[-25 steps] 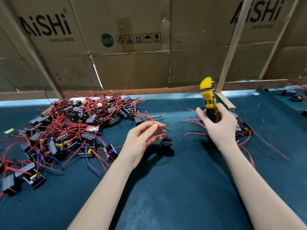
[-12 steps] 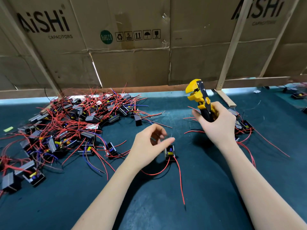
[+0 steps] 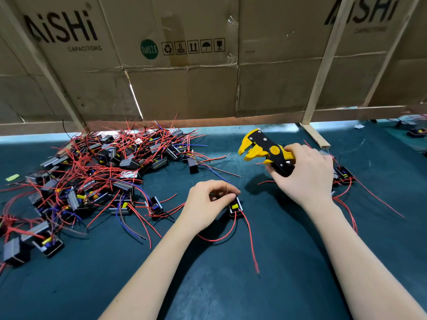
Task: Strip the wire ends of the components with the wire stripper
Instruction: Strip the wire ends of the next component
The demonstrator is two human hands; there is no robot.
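Observation:
My right hand [image 3: 305,176] grips the handles of a yellow and black wire stripper [image 3: 263,148], whose open jaws point left above the table. My left hand [image 3: 208,202] has curled fingers and pinches a thin wire of a small black component [image 3: 235,206] that hangs just over the dark green table [image 3: 208,285]. Two red wires [image 3: 249,239] trail from that component toward me. The stripper's jaws are apart from the component, up and to its right.
A large pile of black components with red and blue wires [image 3: 104,172] covers the left of the table. A few more components [image 3: 344,176] lie behind my right hand. A cardboard wall [image 3: 208,65] with wooden slats closes the back.
My right hand has tilted the stripper from upright so its jaws point left. My left hand has turned the component so its red wires hang down toward me.

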